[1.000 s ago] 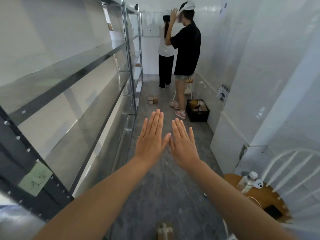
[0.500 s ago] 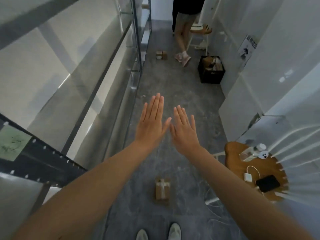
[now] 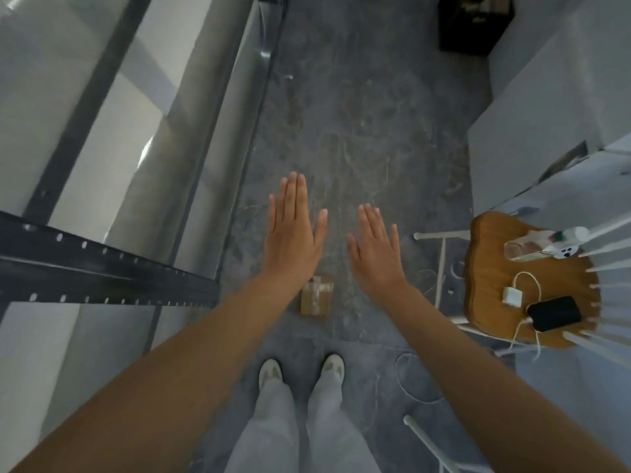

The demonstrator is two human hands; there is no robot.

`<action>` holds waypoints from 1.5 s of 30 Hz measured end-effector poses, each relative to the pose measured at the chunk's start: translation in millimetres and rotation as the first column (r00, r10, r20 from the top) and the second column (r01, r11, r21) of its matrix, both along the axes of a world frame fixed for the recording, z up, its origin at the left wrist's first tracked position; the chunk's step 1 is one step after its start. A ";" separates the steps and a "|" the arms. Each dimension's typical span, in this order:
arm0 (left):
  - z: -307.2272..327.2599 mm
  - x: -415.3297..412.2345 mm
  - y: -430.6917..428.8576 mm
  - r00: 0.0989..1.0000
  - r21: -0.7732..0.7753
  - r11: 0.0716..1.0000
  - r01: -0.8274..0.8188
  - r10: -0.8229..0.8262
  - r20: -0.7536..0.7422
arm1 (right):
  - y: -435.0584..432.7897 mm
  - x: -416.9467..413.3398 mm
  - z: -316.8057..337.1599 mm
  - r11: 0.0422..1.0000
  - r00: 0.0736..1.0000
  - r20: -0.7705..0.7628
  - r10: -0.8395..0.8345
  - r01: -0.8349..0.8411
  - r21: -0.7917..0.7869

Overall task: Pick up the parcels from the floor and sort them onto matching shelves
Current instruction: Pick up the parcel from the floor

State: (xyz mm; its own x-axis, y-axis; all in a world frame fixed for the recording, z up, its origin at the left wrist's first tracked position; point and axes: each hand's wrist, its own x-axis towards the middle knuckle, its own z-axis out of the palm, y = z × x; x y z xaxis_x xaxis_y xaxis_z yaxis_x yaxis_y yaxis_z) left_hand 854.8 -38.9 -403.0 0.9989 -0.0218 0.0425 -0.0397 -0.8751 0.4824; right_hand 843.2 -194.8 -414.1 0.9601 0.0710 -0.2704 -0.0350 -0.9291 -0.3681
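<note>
Grey steel shelving with a black perforated beam runs along the left of the hands, close enough to be reached from where the person stands, which suits it as the place for sorted parcels. No shelf tag or writing shows on it.

The left hand is stretched out flat, palm down, fingers straight and together, and holds nothing. Between the two wrists, down on the mottled grey stone floor, lies the small brown cardboard parcel crossed with pale tape, just ahead of the white shoes. Neither hand touches it, and any label on it is too blurred to read.

The right hand is equally flat and empty, apart from the left. Judging by the pose, both are poised above the parcel before the reach down.

To the right of the hands, a wooden chair seat serves as a worktop for a black phone, a white charger and a clear plastic bottle, kept off the floor. Its label is illegible.
</note>
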 end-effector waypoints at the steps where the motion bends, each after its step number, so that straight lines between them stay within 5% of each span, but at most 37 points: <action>1: -16.8 -3.1 3.1 1.000 -0.001 1.000 -0.006 0.006 -0.028 | 0.0 -1.3 -16.3 1.000 1.000 -0.020 0.002 -0.002 -0.003; 17: -280.4 -25.7 20.1 0.889 -0.047 0.995 0.086 -0.098 -0.448 | 16.9 9.9 -287.8 0.999 0.958 -0.283 0.035 -0.029 0.027; 22: -373.9 -38.9 19.9 0.805 -0.116 0.978 -0.173 0.073 -0.588 | 8.4 -4.2 -386.5 0.981 0.912 -0.395 -0.114 0.165 0.098; 28: -455.6 -50.1 16.1 0.604 -0.170 0.803 -0.572 0.271 -0.750 | -11.6 -19.1 -476.3 0.961 0.825 -0.528 -0.202 0.272 0.057; 34: -516.6 -47.0 -0.2 0.471 -0.134 0.722 -0.678 0.288 -0.834 | -0.1 -22.3 -523.0 0.916 0.809 -0.545 -0.221 0.364 0.169; 39: -544.1 -41.5 -17.5 0.382 -0.121 0.630 -0.767 0.296 -0.875 | 21.1 -26.7 -547.4 0.740 0.720 -0.575 -0.388 0.615 0.271; 45: -539.6 -45.2 -22.1 0.265 -0.088 0.503 -0.860 0.293 -0.919 | 24.9 -31.9 -547.5 0.627 0.639 -0.662 -0.392 0.712 0.316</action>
